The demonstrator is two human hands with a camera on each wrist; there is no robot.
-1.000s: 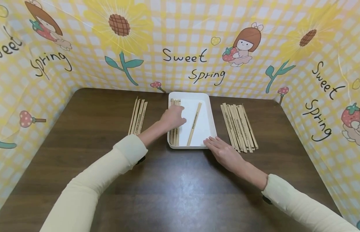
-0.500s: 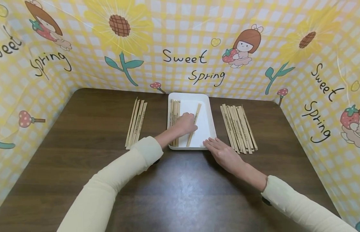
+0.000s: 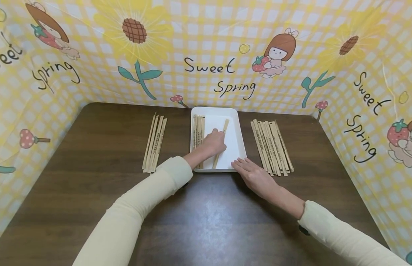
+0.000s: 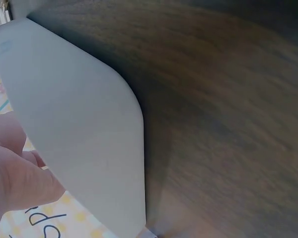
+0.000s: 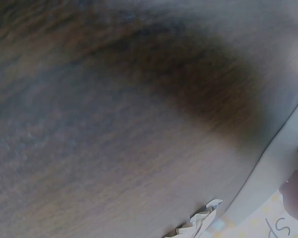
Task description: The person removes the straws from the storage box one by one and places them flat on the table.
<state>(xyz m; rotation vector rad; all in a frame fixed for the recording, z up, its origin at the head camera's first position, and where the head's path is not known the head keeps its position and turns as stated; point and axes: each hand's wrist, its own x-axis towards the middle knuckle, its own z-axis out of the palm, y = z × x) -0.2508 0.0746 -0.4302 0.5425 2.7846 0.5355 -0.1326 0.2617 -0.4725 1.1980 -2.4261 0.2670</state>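
Note:
A white tray (image 3: 234, 145) stands at the back middle of the table. In it, one slim paper-wrapped stick (image 3: 226, 124) lies slightly slanted, apart from a row of similar sticks (image 3: 198, 129) along the left wall. My left hand (image 3: 214, 142) reaches into the tray and pinches the lone stick near its middle; the fingertips are mostly hidden in the head view. The left wrist view has the tray's outer wall (image 4: 89, 114) in front of part of that hand. With fingers extended, my right hand (image 3: 257, 179) rests on the tray's front right corner.
Several wrapped sticks (image 3: 154, 144) lie left of the tray on the dark wooden table (image 3: 206, 221). A larger group of sticks (image 3: 272, 147) lies to its right, close to my right hand. A yellow checked cloth (image 3: 206, 33) encloses the table's back and sides.
My left hand has moved right, from the row at the tray's left wall to the lone stick, and its fingers have curled in. The right hand has stayed at the tray corner.

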